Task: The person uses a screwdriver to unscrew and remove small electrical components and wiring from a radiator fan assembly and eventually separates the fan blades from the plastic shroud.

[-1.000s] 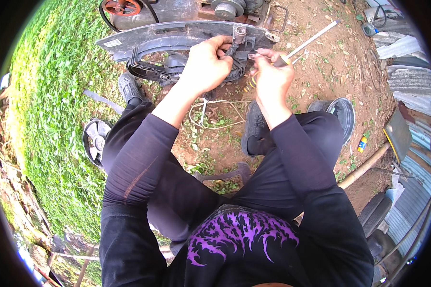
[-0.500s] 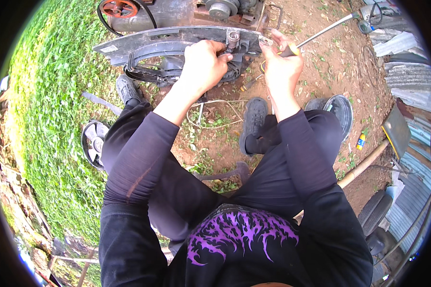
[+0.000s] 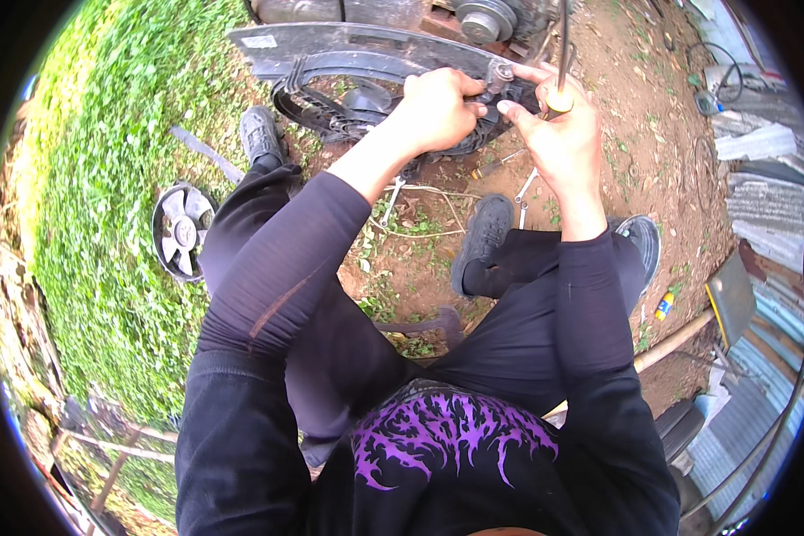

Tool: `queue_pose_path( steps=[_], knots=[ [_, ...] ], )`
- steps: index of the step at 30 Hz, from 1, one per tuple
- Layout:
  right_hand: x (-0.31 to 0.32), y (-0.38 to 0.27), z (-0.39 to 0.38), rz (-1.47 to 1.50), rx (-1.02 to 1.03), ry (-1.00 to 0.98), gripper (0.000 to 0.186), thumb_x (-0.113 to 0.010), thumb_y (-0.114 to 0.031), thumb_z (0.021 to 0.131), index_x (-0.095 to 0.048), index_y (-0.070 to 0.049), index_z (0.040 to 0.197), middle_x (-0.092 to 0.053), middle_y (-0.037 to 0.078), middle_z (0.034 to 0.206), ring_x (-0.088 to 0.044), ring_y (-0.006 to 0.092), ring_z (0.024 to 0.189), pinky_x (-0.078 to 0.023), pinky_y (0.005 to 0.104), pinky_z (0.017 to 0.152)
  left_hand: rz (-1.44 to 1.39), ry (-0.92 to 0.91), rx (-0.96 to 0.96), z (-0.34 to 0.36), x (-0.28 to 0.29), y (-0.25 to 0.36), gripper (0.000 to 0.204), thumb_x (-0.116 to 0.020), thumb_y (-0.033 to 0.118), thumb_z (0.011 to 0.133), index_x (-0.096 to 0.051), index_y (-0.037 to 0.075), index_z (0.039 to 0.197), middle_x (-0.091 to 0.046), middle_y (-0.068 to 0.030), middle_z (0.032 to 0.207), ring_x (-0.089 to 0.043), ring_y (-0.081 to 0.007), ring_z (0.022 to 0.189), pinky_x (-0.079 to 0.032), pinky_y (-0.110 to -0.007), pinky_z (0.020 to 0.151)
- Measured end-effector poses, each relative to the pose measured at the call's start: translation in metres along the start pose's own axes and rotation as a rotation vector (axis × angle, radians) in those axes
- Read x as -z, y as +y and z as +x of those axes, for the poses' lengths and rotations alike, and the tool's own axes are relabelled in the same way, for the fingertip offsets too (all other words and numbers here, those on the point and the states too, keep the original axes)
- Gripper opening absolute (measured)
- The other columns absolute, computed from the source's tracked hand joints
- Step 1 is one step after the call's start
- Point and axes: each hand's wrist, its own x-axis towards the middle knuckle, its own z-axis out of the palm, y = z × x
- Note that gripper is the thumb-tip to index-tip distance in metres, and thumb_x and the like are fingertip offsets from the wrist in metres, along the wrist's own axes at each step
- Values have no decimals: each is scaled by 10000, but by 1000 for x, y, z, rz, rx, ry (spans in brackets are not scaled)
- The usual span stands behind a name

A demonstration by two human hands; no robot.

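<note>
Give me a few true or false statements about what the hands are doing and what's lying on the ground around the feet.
1. The left hand grips the black fan shroud. True.
2. The right hand is empty. False: it holds a long tool with a yellowish handle.
3. A small grey fan lies on the grass. True.
4. The wrenches lie on the grass. False: on bare dirt between the shoes.

We find the fan shroud lying across the ground ahead of both shoes. A loose fan lies on the grass to the left. Wrenches lie on the ground between the shroud and the right shoe.
</note>
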Motion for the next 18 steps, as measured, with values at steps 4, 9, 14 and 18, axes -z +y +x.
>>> queue_pose_path(
  steps=[4,9,14,18],
  knots=[
    [-16,9,9,26,-29,24,336,-863,-65,746,-530,-36,775,-779,77,1034,-680,256,1043,-516,386,940,-46,-26,26,3,3,0,398,-762,256,899,-725,46,1235,-732,-175,1132,-698,-359,1104,-528,-414,988],
    [-25,9,20,286,-150,35,344,-789,28,810,-457,-39,749,-750,65,929,-641,122,845,-525,288,775,-69,26,-27,1,-1,-6,365,-760,237,895,-735,58,1212,-729,-169,1014,-705,-352,1044,-523,-424,969],
    [-27,-1,24,390,-145,43,395,-761,94,802,-409,-71,735,-742,118,965,-674,142,927,-525,302,835,-74,-4,83,-1,5,4,357,-766,215,883,-734,32,1188,-738,-155,1000,-716,-333,997,-525,-437,920],
    [-23,0,25,462,-184,2,433,-760,111,795,-381,-90,731,-747,126,985,-689,162,964,-541,322,865,-184,19,51,-1,3,-2,384,-775,211,874,-727,38,1214,-736,-168,1076,-715,-324,1041,-526,-417,960]
  ],
)
